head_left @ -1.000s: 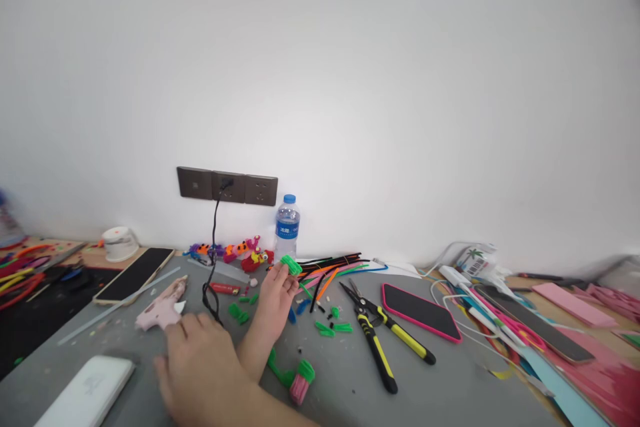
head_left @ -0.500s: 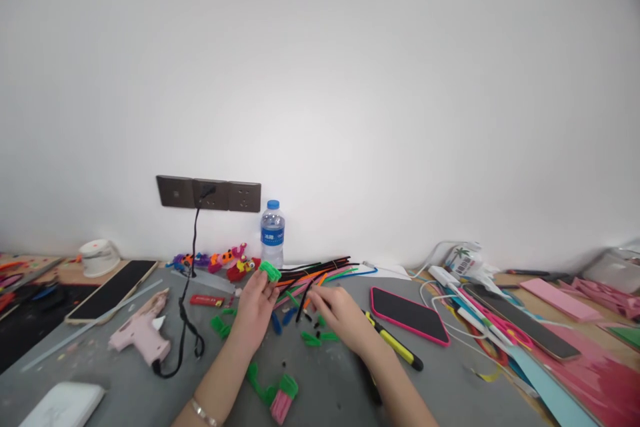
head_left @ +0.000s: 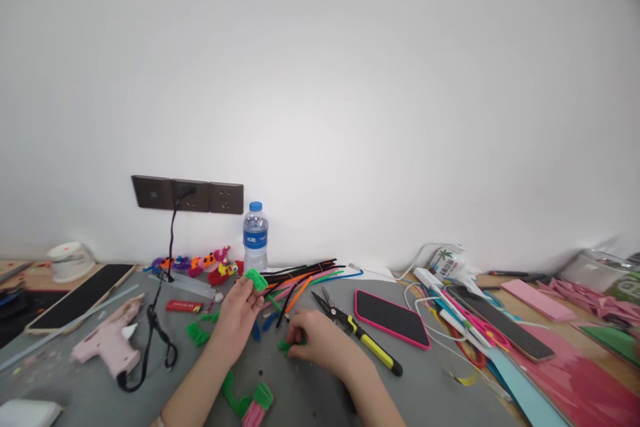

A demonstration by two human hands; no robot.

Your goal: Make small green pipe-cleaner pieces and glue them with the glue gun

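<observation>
My left hand (head_left: 238,312) is closed on a folded green pipe-cleaner piece (head_left: 257,279), held up between thumb and fingers. My right hand (head_left: 316,339) is low over the grey mat, its fingertips pinched on a short green pipe-cleaner bit (head_left: 284,347). Behind both hands lies a bundle of pipe cleaners (head_left: 300,273), mostly black, orange and pink. A pink-and-green pipe-cleaner piece (head_left: 257,404) rests near the front edge of the view. More green pieces (head_left: 197,333) lie left of my left forearm. Yellow-and-black pliers (head_left: 373,343) are just right of my right hand.
A pink glue gun (head_left: 111,340) with a black cord lies on the left. The water bottle (head_left: 255,238) stands against the wall. A pink-cased phone (head_left: 391,318) is to the right, near white cables and pink scissors (head_left: 485,328). Small colourful figures (head_left: 210,263) sit at the back.
My right hand has come down towards the mat, onto a green bit, uncovering the pliers' jaws. The left hand still holds its green piece. The whole view has shifted slightly.
</observation>
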